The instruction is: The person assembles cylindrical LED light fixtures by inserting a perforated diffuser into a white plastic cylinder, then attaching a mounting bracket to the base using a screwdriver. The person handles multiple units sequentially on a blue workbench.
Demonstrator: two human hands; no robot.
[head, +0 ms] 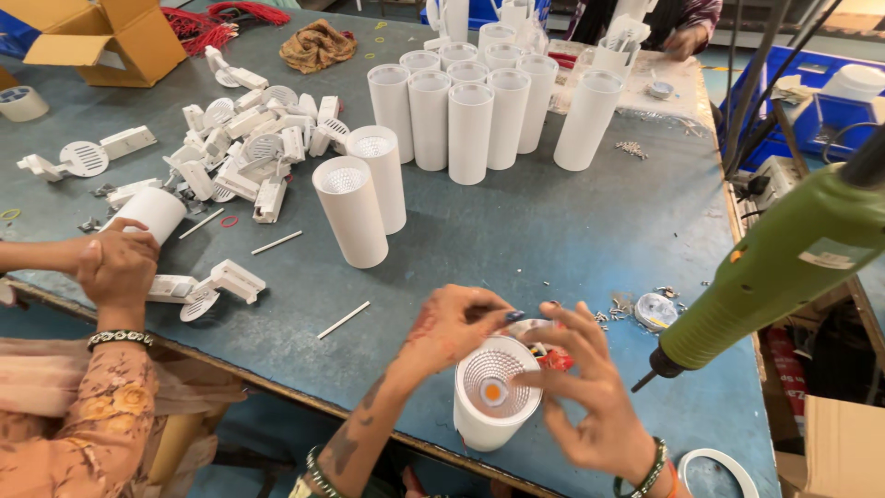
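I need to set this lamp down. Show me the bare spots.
Bare tabletop lies between the cylinder cluster, the two front cylinders and the green screwdriver. It is crowded at the bracket pile and around the screws.

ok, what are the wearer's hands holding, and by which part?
Both the left hand and right hand hold one white cylindrical lamp housing, fingers at its open top rim around the reflector.
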